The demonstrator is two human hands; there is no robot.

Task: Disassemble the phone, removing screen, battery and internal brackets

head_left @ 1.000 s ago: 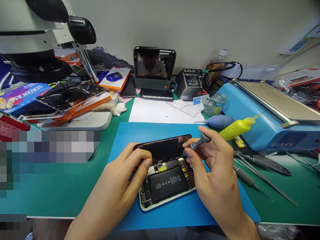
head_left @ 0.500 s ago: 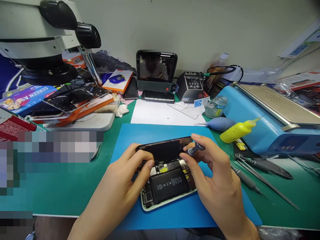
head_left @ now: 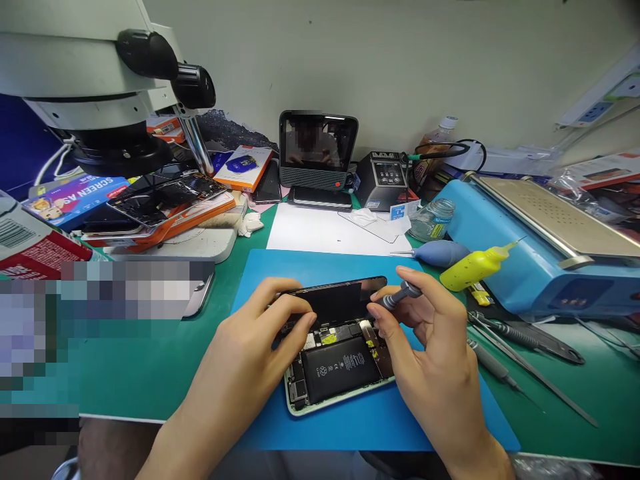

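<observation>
An opened phone point(head_left: 345, 399) lies on the blue mat point(head_left: 280, 430), its black battery point(head_left: 343, 367) and inner parts exposed. Its dark screen point(head_left: 333, 301) is lifted along the far side and leans back, tilted. My left hand point(head_left: 240, 360) is closed on the left end of the screen, thumb and fingers pinching near its edge. In my right hand point(head_left: 440, 353) is a small grey screwdriver point(head_left: 399, 297), gripped between thumb and fingers over the phone's right end. The screwdriver's tip is hidden by my fingers.
To the right lie tweezers point(head_left: 535, 370), a pen-like tool point(head_left: 500, 368), a yellow needle bottle point(head_left: 473, 269) and a blue air blower point(head_left: 440, 253), beside a blue heating plate machine point(head_left: 545, 280). A microscope point(head_left: 120, 133) overhangs stacked boxes and phone parts at left.
My view has shifted slightly, so the scene sits a little to the right. The screwdriver's handle shows more now between my right fingers. Both hands keep their grips.
</observation>
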